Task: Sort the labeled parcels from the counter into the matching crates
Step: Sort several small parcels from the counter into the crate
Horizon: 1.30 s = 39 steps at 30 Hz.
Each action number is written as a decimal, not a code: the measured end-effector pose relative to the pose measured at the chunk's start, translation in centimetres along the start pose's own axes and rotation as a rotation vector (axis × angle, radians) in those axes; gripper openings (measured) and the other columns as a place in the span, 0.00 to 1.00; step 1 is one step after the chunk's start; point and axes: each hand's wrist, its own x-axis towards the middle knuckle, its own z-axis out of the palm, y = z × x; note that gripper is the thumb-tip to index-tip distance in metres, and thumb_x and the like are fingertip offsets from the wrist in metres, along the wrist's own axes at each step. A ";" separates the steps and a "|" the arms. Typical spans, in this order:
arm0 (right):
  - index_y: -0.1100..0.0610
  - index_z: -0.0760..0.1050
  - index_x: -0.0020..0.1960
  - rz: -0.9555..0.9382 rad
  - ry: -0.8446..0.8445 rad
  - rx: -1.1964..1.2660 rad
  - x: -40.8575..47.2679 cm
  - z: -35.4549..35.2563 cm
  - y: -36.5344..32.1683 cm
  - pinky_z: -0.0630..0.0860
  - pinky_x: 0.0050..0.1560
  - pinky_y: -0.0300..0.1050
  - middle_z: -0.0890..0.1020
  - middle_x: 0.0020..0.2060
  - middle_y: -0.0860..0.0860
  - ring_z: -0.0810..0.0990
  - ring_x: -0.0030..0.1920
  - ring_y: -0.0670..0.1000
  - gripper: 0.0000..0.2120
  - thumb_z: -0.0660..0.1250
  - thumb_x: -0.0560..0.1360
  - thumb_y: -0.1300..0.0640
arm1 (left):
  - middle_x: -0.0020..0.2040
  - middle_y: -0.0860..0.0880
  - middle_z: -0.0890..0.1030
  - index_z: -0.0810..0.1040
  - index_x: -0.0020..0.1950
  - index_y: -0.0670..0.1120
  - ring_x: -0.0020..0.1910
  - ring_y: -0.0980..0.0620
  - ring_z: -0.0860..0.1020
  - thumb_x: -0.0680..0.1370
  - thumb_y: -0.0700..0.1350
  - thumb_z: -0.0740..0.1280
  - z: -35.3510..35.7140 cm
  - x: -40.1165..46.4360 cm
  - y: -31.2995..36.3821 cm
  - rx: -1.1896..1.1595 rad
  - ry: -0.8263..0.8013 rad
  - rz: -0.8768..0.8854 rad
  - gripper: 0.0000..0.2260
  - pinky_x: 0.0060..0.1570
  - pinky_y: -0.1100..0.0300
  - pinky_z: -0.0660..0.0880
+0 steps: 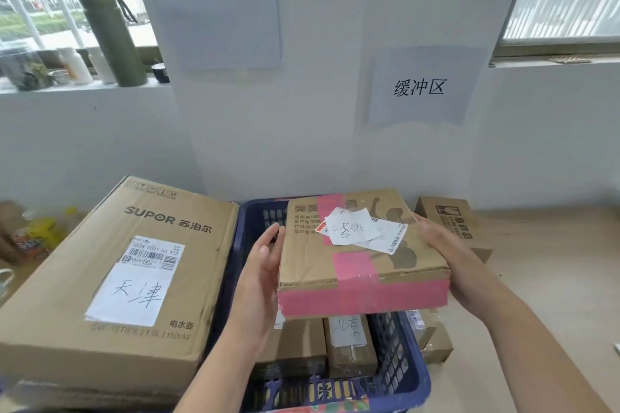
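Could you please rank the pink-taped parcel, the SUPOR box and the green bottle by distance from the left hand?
1. pink-taped parcel, touching the left hand, on its right.
2. SUPOR box, on its left.
3. green bottle, far off on the windowsill.

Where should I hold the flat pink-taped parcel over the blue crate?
Probably by its two short side edges, one hand from each side, as now: left hand flat against the left edge, right hand wrapping the right. The pink-taped parcel is wide and flat above the blue crate.
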 end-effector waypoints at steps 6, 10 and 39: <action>0.41 0.70 0.71 -0.096 0.067 0.121 0.8 -0.5 1.5 0.82 0.53 0.44 0.79 0.66 0.47 0.81 0.63 0.49 0.34 0.71 0.69 0.63 | 0.64 0.54 0.83 0.71 0.72 0.54 0.64 0.55 0.81 0.82 0.48 0.65 0.5 0.0 0.5 0.187 0.016 0.021 0.18 0.71 0.47 0.70; 0.42 0.68 0.74 -0.174 0.100 0.018 0.8 -0.7 1.0 0.81 0.51 0.39 0.78 0.64 0.48 0.82 0.59 0.42 0.39 0.72 0.67 0.62 | 0.75 0.54 0.73 0.68 0.72 0.60 0.71 0.58 0.74 0.85 0.40 0.59 0.4 0.1 -0.2 0.365 -0.011 0.015 0.20 0.69 0.55 0.71; 0.42 0.67 0.74 -0.086 0.287 -0.106 2.4 1.4 2.3 0.73 0.70 0.56 0.80 0.63 0.41 0.79 0.65 0.45 0.20 0.61 0.83 0.51 | 0.56 0.51 0.85 0.74 0.65 0.55 0.54 0.47 0.84 0.78 0.55 0.71 3.1 5.1 2.9 0.344 0.209 -0.057 0.16 0.55 0.40 0.82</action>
